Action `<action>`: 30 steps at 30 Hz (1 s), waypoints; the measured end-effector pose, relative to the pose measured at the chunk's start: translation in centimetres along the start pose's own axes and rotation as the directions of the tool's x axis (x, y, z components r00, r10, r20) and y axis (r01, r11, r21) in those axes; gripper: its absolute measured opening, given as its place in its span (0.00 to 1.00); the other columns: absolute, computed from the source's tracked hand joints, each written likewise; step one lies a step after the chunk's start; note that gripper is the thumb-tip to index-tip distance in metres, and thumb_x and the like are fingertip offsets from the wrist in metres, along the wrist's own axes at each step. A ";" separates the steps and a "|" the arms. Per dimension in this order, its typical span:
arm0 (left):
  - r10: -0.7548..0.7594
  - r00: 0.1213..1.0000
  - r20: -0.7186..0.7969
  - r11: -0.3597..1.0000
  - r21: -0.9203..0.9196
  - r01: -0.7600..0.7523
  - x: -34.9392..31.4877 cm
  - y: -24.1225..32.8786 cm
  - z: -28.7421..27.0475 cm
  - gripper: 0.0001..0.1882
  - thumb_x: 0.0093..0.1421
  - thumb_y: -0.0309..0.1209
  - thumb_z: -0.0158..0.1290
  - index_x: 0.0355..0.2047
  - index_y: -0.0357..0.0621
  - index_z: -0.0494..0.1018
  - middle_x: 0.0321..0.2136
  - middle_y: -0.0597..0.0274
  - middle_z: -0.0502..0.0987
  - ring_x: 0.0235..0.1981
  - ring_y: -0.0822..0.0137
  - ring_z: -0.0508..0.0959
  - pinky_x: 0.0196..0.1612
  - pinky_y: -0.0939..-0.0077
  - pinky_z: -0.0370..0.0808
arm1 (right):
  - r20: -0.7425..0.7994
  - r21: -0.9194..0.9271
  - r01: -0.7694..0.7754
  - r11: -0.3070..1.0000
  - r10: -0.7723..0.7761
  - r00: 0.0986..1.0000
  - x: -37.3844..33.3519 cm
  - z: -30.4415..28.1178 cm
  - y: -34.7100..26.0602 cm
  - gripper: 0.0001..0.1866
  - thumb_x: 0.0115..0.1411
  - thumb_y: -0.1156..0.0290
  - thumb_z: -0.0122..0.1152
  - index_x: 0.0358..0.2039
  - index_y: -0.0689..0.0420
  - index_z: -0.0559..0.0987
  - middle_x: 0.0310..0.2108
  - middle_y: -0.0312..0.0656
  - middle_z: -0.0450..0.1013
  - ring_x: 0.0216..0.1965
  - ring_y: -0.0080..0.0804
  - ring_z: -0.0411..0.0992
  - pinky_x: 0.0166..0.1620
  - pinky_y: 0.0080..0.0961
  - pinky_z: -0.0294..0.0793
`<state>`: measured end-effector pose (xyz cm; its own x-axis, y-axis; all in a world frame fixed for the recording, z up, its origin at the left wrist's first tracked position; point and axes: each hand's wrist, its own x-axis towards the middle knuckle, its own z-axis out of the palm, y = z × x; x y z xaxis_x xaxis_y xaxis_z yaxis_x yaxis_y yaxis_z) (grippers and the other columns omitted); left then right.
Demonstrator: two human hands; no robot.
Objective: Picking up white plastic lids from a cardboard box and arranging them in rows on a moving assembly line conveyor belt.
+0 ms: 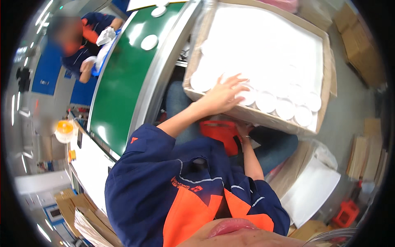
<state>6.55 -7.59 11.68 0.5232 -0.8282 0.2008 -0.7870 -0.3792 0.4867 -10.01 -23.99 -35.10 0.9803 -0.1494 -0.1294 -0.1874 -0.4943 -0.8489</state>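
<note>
Our left hand (224,95) spreads open fingers over the white round pieces (266,102) lining the near wall of the carton (271,119), which probably keeps them aligned; our right hand (244,130) is below, fingers too hidden to tell.

Navy jacket (144,177) with bright orange front panels (187,216)

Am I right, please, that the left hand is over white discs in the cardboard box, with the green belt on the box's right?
Not quite: the head view shows the green belt to the left of the cardboard box. The left hand is over white discs.
</note>
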 end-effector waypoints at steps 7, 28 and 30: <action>-0.282 0.738 -0.613 0.878 0.144 0.456 -7.9 -18.8 -13.6 0.18 0.57 0.23 0.50 0.49 0.42 0.70 0.50 0.46 0.73 0.54 0.45 0.70 0.58 0.58 0.66 | 0.139 -0.563 0.360 0.743 -0.345 0.928 1.6 2.5 4.7 0.16 0.59 0.72 0.49 0.47 0.62 0.74 0.45 0.59 0.72 0.48 0.50 0.71 0.52 0.45 0.68; -0.161 0.987 0.011 -0.091 -0.996 -0.004 0.3 2.8 -10.0 0.29 0.67 0.40 0.46 0.62 0.33 0.56 0.59 0.52 0.67 0.60 0.59 0.69 0.62 0.59 0.65 | -0.392 -0.768 -0.081 0.635 -0.367 0.844 1.0 6.2 -4.0 0.27 0.61 0.51 0.49 0.54 0.56 0.73 0.56 0.58 0.66 0.61 0.55 0.59 0.64 0.48 0.51; -0.127 0.990 0.069 -0.124 -0.991 0.053 1.4 3.6 -9.2 0.34 0.65 0.41 0.47 0.65 0.37 0.50 0.62 0.50 0.62 0.62 0.54 0.64 0.64 0.56 0.62 | -0.298 -0.683 -0.086 0.725 -0.169 0.939 0.4 2.1 -6.3 0.26 0.62 0.53 0.48 0.54 0.58 0.72 0.56 0.59 0.66 0.61 0.55 0.60 0.65 0.46 0.50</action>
<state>7.45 -6.34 21.53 0.5950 -0.7999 0.0783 0.4497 0.4121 0.7925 -8.30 -19.15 -30.93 0.9337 -0.3122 0.1753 -0.2635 -0.9306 -0.2541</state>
